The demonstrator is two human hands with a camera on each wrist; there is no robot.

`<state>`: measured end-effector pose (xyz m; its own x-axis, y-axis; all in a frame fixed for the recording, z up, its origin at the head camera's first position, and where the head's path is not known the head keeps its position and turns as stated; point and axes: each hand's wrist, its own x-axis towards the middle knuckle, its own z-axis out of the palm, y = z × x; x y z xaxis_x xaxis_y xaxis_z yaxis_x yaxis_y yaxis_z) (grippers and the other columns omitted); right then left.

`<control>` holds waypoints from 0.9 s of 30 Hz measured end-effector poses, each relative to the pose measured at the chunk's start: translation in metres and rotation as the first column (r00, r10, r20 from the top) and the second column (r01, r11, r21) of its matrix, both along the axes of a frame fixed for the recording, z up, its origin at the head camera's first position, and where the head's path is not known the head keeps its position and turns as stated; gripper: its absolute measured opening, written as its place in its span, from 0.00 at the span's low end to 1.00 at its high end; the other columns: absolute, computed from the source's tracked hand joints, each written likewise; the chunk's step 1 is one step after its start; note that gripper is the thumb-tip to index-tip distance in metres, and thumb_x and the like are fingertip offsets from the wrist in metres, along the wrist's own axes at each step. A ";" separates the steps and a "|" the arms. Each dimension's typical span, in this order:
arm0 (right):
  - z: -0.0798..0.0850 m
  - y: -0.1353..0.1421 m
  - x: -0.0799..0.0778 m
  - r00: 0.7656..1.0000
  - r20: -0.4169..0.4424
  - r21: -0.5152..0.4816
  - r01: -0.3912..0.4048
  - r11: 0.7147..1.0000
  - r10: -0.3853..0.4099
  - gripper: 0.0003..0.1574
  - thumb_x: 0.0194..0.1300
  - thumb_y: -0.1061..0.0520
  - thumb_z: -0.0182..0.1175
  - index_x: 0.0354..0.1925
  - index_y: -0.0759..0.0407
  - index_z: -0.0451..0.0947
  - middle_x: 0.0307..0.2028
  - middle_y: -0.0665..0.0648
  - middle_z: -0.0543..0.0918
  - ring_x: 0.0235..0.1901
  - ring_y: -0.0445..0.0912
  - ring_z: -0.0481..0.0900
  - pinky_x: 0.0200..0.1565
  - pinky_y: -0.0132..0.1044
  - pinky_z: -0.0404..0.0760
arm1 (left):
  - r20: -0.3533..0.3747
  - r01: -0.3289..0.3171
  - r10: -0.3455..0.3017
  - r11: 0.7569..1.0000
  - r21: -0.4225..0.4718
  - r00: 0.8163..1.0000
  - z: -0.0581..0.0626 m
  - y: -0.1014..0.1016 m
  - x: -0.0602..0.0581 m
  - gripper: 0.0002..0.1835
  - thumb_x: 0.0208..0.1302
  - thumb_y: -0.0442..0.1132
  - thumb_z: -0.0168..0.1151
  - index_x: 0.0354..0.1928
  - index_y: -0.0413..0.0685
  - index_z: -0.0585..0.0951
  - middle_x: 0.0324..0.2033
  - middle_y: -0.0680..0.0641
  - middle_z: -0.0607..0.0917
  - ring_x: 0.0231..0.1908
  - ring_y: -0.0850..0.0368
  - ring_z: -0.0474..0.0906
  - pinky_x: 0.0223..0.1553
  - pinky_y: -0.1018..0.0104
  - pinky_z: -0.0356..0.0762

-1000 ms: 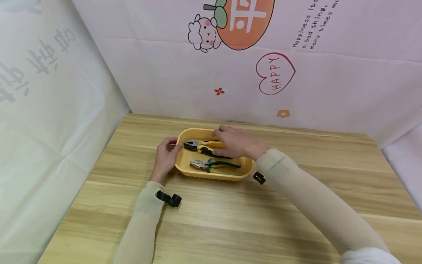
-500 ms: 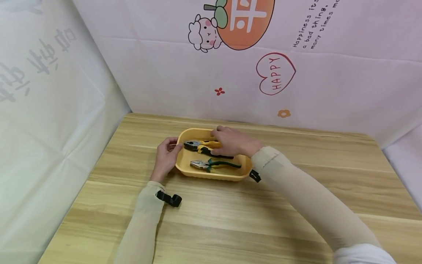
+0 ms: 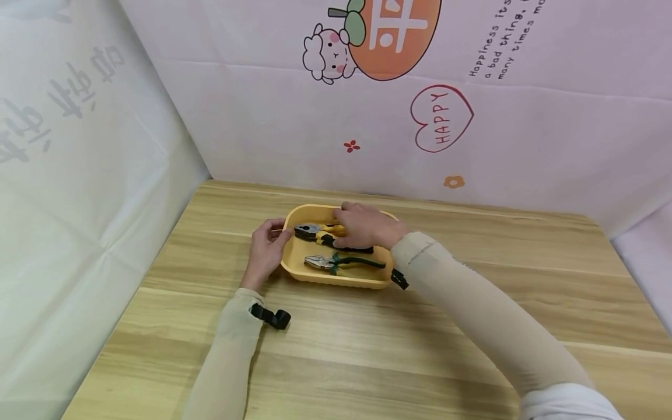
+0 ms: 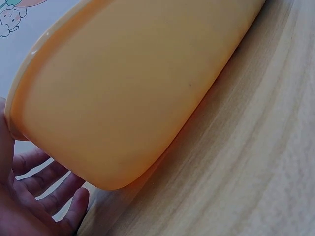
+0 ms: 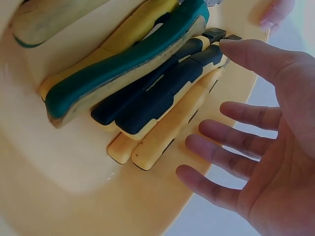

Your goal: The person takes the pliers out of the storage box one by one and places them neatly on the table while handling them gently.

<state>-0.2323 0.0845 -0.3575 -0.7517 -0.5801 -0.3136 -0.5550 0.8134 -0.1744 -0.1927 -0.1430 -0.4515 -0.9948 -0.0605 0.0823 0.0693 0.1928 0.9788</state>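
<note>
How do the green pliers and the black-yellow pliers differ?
In the head view, the green pliers lie nearer, the black-yellow pliers further back. There, the right hand partly hides the black-yellow pliers, while the green pliers show uncovered. Both lie inside the yellow tray, jaws pointing left.

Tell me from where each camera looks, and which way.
Head: head-worn, facing forward and down at the tray; left hand, right hand, forearms show.
Left wrist: worn there, facing the tray's outside; left hand shows.
Right wrist: worn there, facing into the tray; right hand and blurred fingertips show.
Shared by head and right wrist: green-handled pliers.
</note>
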 end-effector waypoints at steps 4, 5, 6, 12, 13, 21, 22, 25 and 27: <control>-0.003 -0.002 -0.001 1.000 0.001 0.013 -0.002 1.000 0.002 0.38 0.70 0.43 0.64 0.69 0.63 0.69 0.58 0.62 0.75 0.51 0.52 0.77 0.55 0.48 0.77 | 0.000 0.006 -0.006 1.000 0.011 1.000 0.001 0.001 0.001 0.18 0.74 0.35 0.59 0.60 0.29 0.76 0.55 0.31 0.79 0.54 0.39 0.78 0.52 0.58 0.79; -0.004 -0.002 -0.002 1.000 0.001 0.016 -0.002 1.000 0.002 0.38 0.70 0.43 0.64 0.68 0.62 0.69 0.59 0.62 0.74 0.52 0.53 0.77 0.55 0.48 0.77 | 0.000 0.006 -0.006 1.000 0.009 1.000 0.001 0.001 0.001 0.18 0.74 0.35 0.59 0.60 0.29 0.76 0.55 0.32 0.79 0.54 0.39 0.78 0.52 0.58 0.78; -0.004 -0.003 -0.002 1.000 0.000 0.020 -0.002 1.000 0.002 0.39 0.70 0.42 0.64 0.69 0.62 0.69 0.60 0.62 0.74 0.53 0.53 0.77 0.56 0.49 0.77 | 0.001 0.005 -0.005 1.000 0.011 1.000 0.002 0.001 0.001 0.18 0.74 0.35 0.59 0.60 0.30 0.76 0.55 0.32 0.79 0.54 0.40 0.78 0.52 0.58 0.78; -0.007 -0.005 -0.002 1.000 0.011 0.035 0.005 0.999 -0.005 0.41 0.71 0.43 0.63 0.71 0.61 0.66 0.65 0.64 0.72 0.59 0.55 0.75 0.60 0.52 0.75 | -0.008 0.000 0.000 1.000 0.004 1.000 -0.001 0.001 -0.001 0.16 0.73 0.33 0.60 0.58 0.31 0.77 0.53 0.34 0.81 0.52 0.42 0.79 0.53 0.56 0.79; -0.007 -0.006 -0.001 1.000 0.013 0.036 0.006 0.999 -0.007 0.41 0.71 0.43 0.63 0.72 0.61 0.65 0.65 0.64 0.71 0.60 0.56 0.74 0.60 0.52 0.75 | -0.011 0.001 -0.001 1.000 0.001 1.000 -0.001 0.001 -0.001 0.16 0.73 0.33 0.59 0.58 0.31 0.77 0.53 0.34 0.81 0.52 0.41 0.79 0.53 0.56 0.79; -0.008 -0.008 -0.001 1.000 0.015 0.035 0.010 0.999 -0.011 0.40 0.70 0.43 0.64 0.71 0.61 0.67 0.65 0.63 0.72 0.61 0.55 0.74 0.60 0.52 0.75 | -0.004 0.002 -0.002 1.000 0.012 1.000 -0.002 0.000 -0.002 0.16 0.73 0.33 0.59 0.57 0.31 0.77 0.52 0.35 0.81 0.51 0.43 0.79 0.52 0.57 0.79; -0.008 -0.008 -0.002 1.000 0.017 0.034 0.010 0.999 -0.011 0.40 0.70 0.43 0.65 0.70 0.61 0.67 0.65 0.63 0.72 0.60 0.55 0.74 0.60 0.51 0.76 | -0.005 0.002 -0.002 1.000 0.012 1.000 -0.002 0.000 -0.002 0.16 0.73 0.33 0.59 0.57 0.31 0.77 0.52 0.35 0.81 0.51 0.43 0.79 0.52 0.57 0.79; -0.009 -0.009 -0.001 1.000 0.015 0.038 0.010 0.999 -0.011 0.39 0.70 0.43 0.65 0.70 0.61 0.68 0.63 0.63 0.73 0.58 0.54 0.75 0.58 0.51 0.76 | -0.008 0.003 -0.002 1.000 0.011 1.000 -0.002 -0.001 -0.002 0.16 0.74 0.33 0.59 0.57 0.31 0.77 0.52 0.35 0.81 0.52 0.43 0.79 0.52 0.58 0.79; -0.009 -0.009 -0.001 1.000 0.014 0.041 0.010 0.999 -0.010 0.37 0.70 0.43 0.64 0.68 0.61 0.68 0.62 0.63 0.74 0.57 0.54 0.75 0.57 0.50 0.77 | -0.008 0.004 -0.004 1.000 0.010 1.000 -0.002 -0.001 -0.002 0.16 0.74 0.33 0.59 0.57 0.31 0.77 0.52 0.35 0.81 0.52 0.43 0.79 0.53 0.57 0.79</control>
